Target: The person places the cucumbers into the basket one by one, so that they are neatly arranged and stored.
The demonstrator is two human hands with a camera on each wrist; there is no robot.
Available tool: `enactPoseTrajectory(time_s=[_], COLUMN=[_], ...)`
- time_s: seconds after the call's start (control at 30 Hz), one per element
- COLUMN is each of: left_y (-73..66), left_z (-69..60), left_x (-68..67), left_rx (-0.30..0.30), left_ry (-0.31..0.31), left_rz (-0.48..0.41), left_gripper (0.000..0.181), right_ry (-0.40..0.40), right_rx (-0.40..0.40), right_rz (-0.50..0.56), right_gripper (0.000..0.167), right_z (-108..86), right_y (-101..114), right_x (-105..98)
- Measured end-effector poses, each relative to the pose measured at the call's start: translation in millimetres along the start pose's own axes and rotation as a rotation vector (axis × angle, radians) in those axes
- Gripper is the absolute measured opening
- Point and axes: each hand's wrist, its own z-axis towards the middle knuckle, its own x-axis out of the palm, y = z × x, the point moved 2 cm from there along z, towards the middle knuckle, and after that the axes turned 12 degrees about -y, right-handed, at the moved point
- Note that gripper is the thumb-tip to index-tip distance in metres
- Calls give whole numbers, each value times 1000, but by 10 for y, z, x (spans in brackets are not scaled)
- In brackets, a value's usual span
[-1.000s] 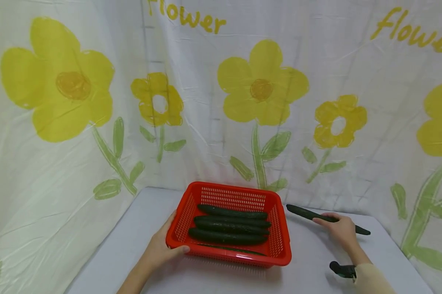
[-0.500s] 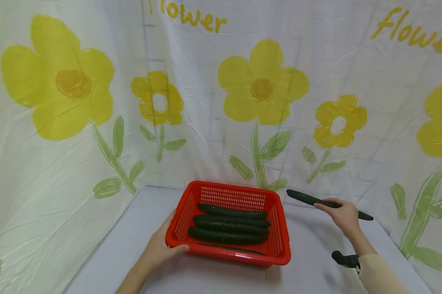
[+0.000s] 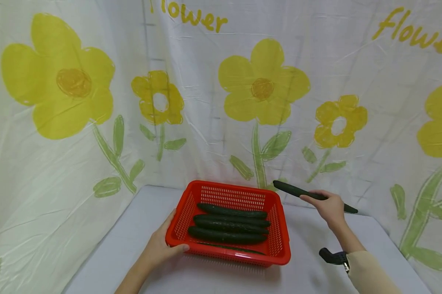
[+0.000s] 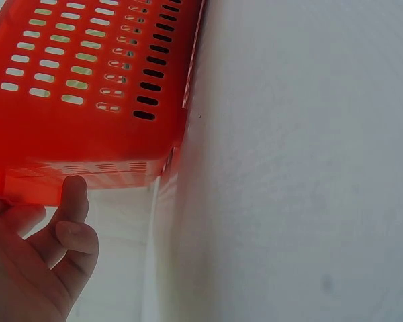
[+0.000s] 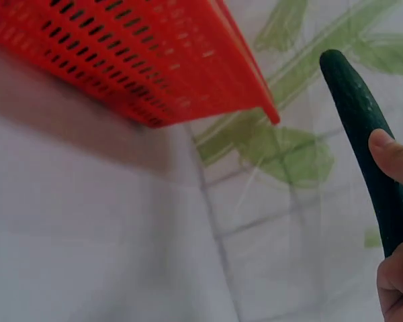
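Note:
In the head view a red plastic basket [image 3: 280, 245] with slotted walls stands on the table, and several dark green cucumbers [image 3: 228, 235] lie side by side in it. My left hand [image 3: 162, 247] grips the basket's left end, its thumb over the front rim; the left wrist view shows the curled fingers [image 4: 79, 238] at the basket's outer wall. To the right of the basket, my right hand [image 3: 329, 206] holds another cucumber [image 3: 294, 189] around its middle, raised off the table. In the right wrist view the thumb [image 5: 393, 157] presses along that cucumber's side.
A white table [image 3: 309, 237] carries the basket. Behind it hangs a pale curtain [image 3: 202, 155] printed with yellow flowers. A black wrist camera [image 3: 333, 256] sticks out from the right wrist beside the cream sleeve [image 3: 369, 271].
My right hand has lifted the cucumber off the table, then carried it leftward toward the basket. The left hand and the basket have stayed in place.

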Motion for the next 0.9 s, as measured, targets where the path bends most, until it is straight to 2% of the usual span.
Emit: enactPoseTrajectory(time_s=[0.2, 0.57, 0.9], left_y=[7, -3, 27], left_z=[6, -2, -1], left_x=[7, -15, 0], left_rx=[33, 58, 58], left_ry=[-3, -11, -11], left_rz=[-9, -8, -11], left_gripper=[117, 117, 117], right_ry=[20, 90, 143], right_rx=[-33, -9, -32], right_rz=[71, 225, 267], right_gripper=[66, 60, 54], right_z=[-118, -300, -441], right_y=[314, 824, 1177], right_x=[144, 602, 1052])
